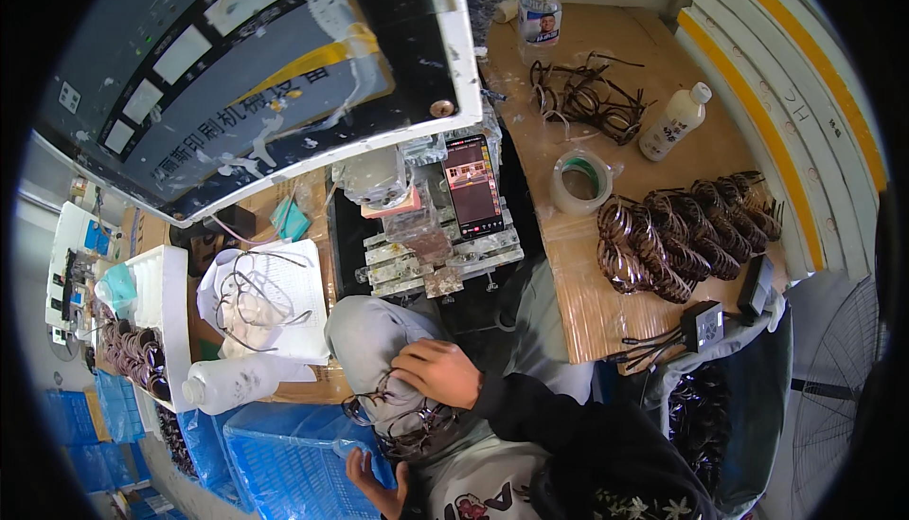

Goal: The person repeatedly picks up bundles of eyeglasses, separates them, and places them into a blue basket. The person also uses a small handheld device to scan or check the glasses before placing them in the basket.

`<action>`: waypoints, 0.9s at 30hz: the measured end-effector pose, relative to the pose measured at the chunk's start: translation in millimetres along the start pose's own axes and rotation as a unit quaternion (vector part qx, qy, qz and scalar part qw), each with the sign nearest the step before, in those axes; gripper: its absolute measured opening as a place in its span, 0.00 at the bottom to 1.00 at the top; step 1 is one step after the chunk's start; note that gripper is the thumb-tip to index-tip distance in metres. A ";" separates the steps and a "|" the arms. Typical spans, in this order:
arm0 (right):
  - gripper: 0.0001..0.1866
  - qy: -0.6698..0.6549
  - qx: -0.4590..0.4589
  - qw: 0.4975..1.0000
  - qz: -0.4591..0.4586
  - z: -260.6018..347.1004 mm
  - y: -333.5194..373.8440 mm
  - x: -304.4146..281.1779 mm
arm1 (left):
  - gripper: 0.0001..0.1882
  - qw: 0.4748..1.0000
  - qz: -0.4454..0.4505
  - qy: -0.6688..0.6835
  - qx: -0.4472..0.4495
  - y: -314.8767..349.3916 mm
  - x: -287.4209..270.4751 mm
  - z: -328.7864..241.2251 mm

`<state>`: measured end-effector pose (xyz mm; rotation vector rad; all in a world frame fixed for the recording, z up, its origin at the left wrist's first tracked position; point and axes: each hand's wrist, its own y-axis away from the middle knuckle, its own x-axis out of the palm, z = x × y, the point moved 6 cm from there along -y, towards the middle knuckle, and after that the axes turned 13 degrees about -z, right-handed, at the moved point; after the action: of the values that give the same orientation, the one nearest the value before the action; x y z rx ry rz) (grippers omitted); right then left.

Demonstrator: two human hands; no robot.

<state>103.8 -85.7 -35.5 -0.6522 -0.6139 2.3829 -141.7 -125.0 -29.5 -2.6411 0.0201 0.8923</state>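
Two hands work at a small pile of dark eyeglass frames (402, 416) resting on the person's lap, over a grey cloth (374, 335), low in the head view. The right hand (437, 372), in a black sleeve, curls its fingers over the top of the pile, grasping the frames; the left hand (374, 482) lies below the pile with fingers spread loose, gripping nothing that shows. Ahead stands a paint-spattered machine (407, 226) with a phone (473, 187) propped against it, screen lit. On the cardboard-covered bench (578, 293) to the right lie rows of dark frames (686, 231), a roll of tape (580, 182) and a white bottle (674, 122). Another white bottle (232, 383) lies on its side at left, just beside a white tray (161, 302).
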 end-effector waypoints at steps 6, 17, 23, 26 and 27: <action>0.06 0.032 -0.034 0.999 0.005 10.0 -9.4 2.5 | 0.63 0.975 0.106 0.008 -0.195 15.5 15.7 3.0; 0.06 0.016 -0.043 0.999 -0.007 16.8 -27.1 -11.4 | 0.58 0.979 0.101 -0.081 0.157 -10.2 48.9 -21.3; 0.07 -0.016 -0.021 1.000 0.000 32.3 -39.2 -32.8 | 0.57 0.972 0.113 -0.084 0.186 -13.1 47.7 -16.7; 0.07 -0.037 -0.032 0.998 -0.026 48.8 -43.6 -48.4 | 0.55 0.969 0.106 -0.088 0.207 -25.4 49.2 -15.3; 0.07 -0.043 -0.036 0.998 -0.034 53.3 -45.6 -54.7 | 0.55 0.967 0.095 -0.075 0.225 -29.0 49.6 -18.0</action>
<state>130.7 -102.1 47.6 -0.5509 -0.7494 2.3444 -87.8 -98.9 -36.1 -2.1683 0.3955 1.0097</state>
